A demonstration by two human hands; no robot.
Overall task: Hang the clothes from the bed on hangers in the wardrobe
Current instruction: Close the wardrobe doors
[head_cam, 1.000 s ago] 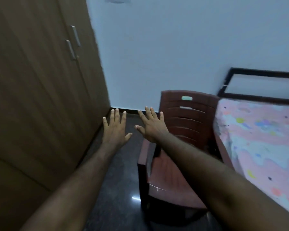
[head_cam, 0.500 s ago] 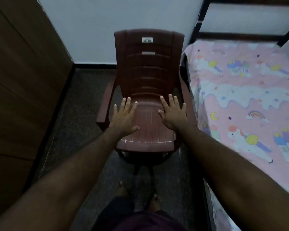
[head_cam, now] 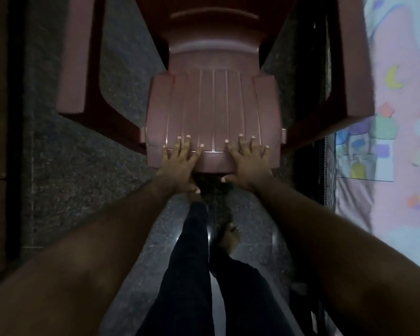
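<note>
Over the front edge of the chair [head_cam: 214,105], your left hand [head_cam: 180,163] and right hand [head_cam: 249,163] spread flat, holding nothing; the bed [head_cam: 398,93] beside the chair shows no clothes, which should handle soft and light, best gripped at the shoulders.

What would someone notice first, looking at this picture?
A reddish-brown plastic chair fills the top centre, seen from above. The left hand and right hand are spread, fingers straight, over the front edge of its seat. A bed with a pink patterned sheet runs down the right edge.
</note>
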